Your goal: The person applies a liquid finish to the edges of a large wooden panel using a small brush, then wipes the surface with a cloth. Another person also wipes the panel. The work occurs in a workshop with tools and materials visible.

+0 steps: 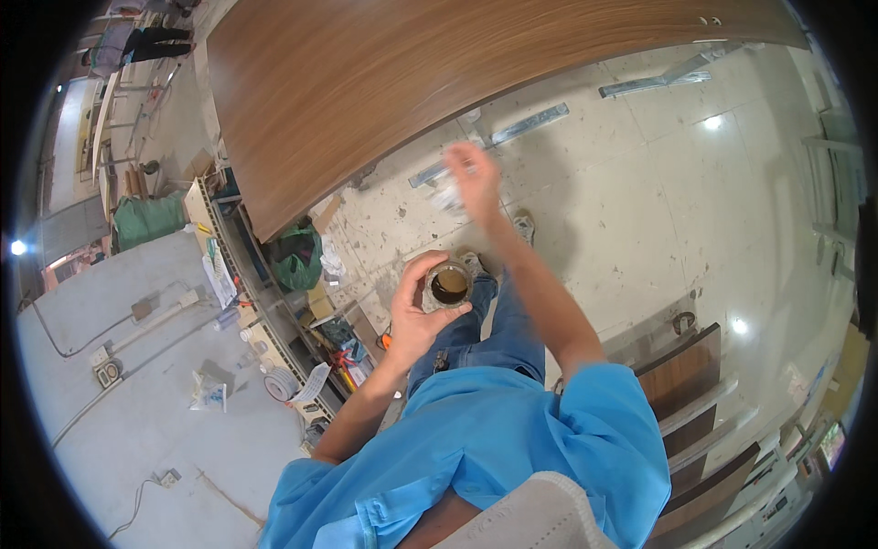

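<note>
My left hand (pixel 419 306) is wrapped round a small round container (pixel 427 295), held upright in front of my legs. Brown liquid (pixel 450 282) shows inside it through the open top. Raised in front of me and to the right of the container, my right hand (pixel 476 178) is smeared by motion, so its fingers are not clear. Just by it is a whitish blurred patch (pixel 445 199); I cannot make out whether the hand holds it. Beyond the right hand lies the near edge of a large brown wood-grain panel (pixel 393 82).
Metal legs (pixel 530 123) show under the panel on the tiled floor (pixel 640 201). To my left, a narrow shelf (pixel 274 352) crowded with tools and tape runs along a grey wall (pixel 155 339). Green bags (pixel 299 265) lie near it. Brown boards (pixel 681 375) stand behind me on the right.
</note>
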{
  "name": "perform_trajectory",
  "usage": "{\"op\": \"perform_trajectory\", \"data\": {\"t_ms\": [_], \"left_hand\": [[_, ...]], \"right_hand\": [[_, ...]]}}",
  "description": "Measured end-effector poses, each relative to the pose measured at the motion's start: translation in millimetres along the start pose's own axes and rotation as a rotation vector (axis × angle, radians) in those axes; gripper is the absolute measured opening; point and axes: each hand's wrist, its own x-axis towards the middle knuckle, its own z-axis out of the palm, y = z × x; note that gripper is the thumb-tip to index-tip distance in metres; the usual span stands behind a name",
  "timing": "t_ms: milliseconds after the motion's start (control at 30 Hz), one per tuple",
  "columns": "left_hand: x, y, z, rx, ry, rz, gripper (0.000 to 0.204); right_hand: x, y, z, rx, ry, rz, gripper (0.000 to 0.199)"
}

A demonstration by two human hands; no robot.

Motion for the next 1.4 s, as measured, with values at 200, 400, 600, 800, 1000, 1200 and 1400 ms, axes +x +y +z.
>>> {"op": "perform_trajectory", "data": {"t_ms": [200,400,600,800,1000,1200,1400], "left_hand": [[-1,-18,-11,0.018,-0.004,-0.027,0.082],[5,-27,-1,-0.018,-0.046,-0.016,0.082],[6,-29,4,0.003,-0.058,-0.044,0.083],[8,-29,5,-0.001,-0.04,-0.039,0.081],[7,-30,1,0.037,-0.027,-0.046,0.081],[6,-32,-1,0.017,-0.03,-0.03,0.081],[4,-33,-1,0.011,-0.041,-0.041,0.082]], "right_hand": [[86,16,-107,-0.408,0.396,-0.127,0.016],[107,22,-113,-0.329,0.394,-0.084,0.015],[99,29,-100,-0.34,0.314,-0.104,0.014],[70,26,-61,-0.238,0.143,-0.121,0.014],[82,18,-70,-0.234,0.415,-0.057,0.011],[67,29,-50,-0.263,0.053,-0.138,0.012],[98,32,-80,-0.383,0.348,0.01,0.012]]}}
